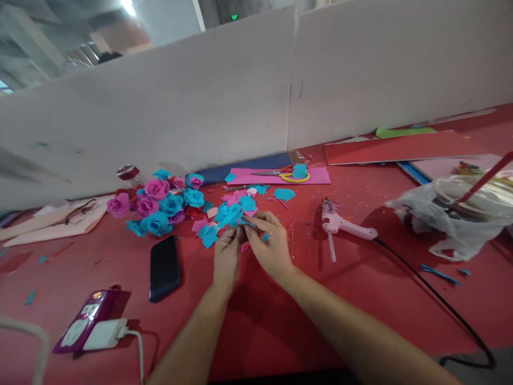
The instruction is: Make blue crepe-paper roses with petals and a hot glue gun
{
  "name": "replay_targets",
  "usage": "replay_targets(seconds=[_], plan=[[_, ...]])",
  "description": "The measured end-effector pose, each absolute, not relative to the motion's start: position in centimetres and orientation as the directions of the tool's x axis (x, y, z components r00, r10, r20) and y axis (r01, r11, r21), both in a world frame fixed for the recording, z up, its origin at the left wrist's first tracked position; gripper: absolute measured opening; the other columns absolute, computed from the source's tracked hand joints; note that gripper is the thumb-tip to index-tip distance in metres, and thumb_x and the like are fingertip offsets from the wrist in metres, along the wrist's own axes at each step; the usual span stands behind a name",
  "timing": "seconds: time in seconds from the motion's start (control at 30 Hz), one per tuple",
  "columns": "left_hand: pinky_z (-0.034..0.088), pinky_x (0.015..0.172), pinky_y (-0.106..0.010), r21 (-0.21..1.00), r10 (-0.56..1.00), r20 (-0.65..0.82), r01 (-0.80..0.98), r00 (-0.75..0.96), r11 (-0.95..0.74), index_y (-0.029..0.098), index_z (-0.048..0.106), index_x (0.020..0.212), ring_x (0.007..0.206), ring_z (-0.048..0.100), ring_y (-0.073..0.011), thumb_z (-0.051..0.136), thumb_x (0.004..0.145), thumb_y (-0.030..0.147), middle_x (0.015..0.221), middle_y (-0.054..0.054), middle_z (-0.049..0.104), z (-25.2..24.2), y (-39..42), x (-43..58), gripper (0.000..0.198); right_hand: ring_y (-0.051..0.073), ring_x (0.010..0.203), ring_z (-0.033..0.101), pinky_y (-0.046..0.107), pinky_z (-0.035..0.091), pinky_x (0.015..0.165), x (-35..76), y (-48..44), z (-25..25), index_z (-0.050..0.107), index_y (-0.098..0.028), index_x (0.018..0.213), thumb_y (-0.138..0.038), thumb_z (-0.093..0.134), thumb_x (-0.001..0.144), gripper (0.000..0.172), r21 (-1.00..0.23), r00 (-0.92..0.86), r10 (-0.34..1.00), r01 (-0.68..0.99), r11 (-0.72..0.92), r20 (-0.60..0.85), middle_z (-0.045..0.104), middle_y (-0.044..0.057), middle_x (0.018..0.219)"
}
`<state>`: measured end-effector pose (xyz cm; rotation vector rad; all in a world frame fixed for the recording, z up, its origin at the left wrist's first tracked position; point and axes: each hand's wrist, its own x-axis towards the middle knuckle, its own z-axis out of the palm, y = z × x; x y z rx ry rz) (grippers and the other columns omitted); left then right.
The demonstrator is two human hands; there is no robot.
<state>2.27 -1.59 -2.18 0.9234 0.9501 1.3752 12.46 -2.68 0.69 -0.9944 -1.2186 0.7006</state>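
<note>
Both hands meet over the red table [280,321], just in front of a heap of blue paper scraps [232,214]. My left hand [226,255] and my right hand [269,241] pinch the same small blue paper piece [237,218] between their fingertips. A cluster of finished blue and pink paper roses [160,206] lies to the left of the hands. A pink glue gun [344,224] rests on the table to the right, its black cord trailing toward the near right edge.
A black phone [164,267] lies left of my left arm; a purple device [86,319] with a white charger [105,334] sits nearer. Yellow-handled scissors [290,174] rest on pink paper at the back. A bagged plastic cup [465,206] stands right. White partition boards wall the rear.
</note>
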Motion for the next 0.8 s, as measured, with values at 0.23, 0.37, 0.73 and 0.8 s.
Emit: replay_targets(seconds=[0.23, 0.37, 0.73, 0.8], plan=[[0.048, 0.073, -0.023, 0.922, 1.0, -0.014, -0.388, 0.013, 0.018, 0.019, 0.068, 0.076, 0.071, 0.061, -0.011, 0.07, 0.075, 0.029, 0.073, 0.001, 0.066, -2.7, -1.2, 2.2, 0.011, 0.018, 0.088, 0.057, 0.033, 0.044, 0.081, 12.5, -2.1, 0.3, 0.076, -0.027, 0.089, -0.02, 0.063, 0.079, 0.018, -0.927, 0.246, 0.897, 0.18, 0.33, 0.367, 0.065, 0.004, 0.086], [0.048, 0.075, -0.026, 0.924, 0.999, -0.025, -0.381, 0.042, 0.039, 0.018, 0.07, 0.084, 0.082, 0.064, -0.0162, 0.072, 0.07, 0.025, 0.081, -0.003, 0.069, -2.9, -1.3, 2.4, 0.016, 0.019, 0.087, 0.056, 0.035, 0.042, 0.083, 12.5, -2.1, 0.3, 0.076, -0.026, 0.088, -0.026, 0.068, 0.077, 0.014, -0.93, 0.248, 0.905, 0.219, 0.295, 0.345, 0.066, 0.004, 0.086], [0.048, 0.076, -0.028, 0.937, 0.996, 0.057, -0.349, 0.07, -0.029, 0.017, 0.07, 0.08, 0.082, 0.064, -0.0171, 0.066, 0.07, 0.018, 0.081, -0.002, 0.07, -3.5, -1.4, 2.1, 0.011, 0.019, 0.085, 0.054, 0.033, 0.043, 0.079, 12.5, -2.4, 0.6, 0.071, -0.021, 0.068, -0.02, 0.067, 0.074, 0.008, -0.916, 0.211, 0.907, 0.259, 0.307, 0.364, 0.062, 0.003, 0.083], [0.048, 0.075, -0.028, 0.935, 0.995, 0.079, -0.351, 0.053, -0.055, 0.018, 0.069, 0.078, 0.081, 0.064, -0.0167, 0.066, 0.07, 0.016, 0.08, -0.001, 0.07, -3.3, -1.5, 2.2, 0.009, 0.018, 0.085, 0.054, 0.033, 0.042, 0.08, 12.5, -2.5, 0.8, 0.069, -0.021, 0.064, -0.018, 0.066, 0.073, 0.01, -0.904, 0.202, 0.9, 0.276, 0.326, 0.386, 0.062, 0.003, 0.083]])
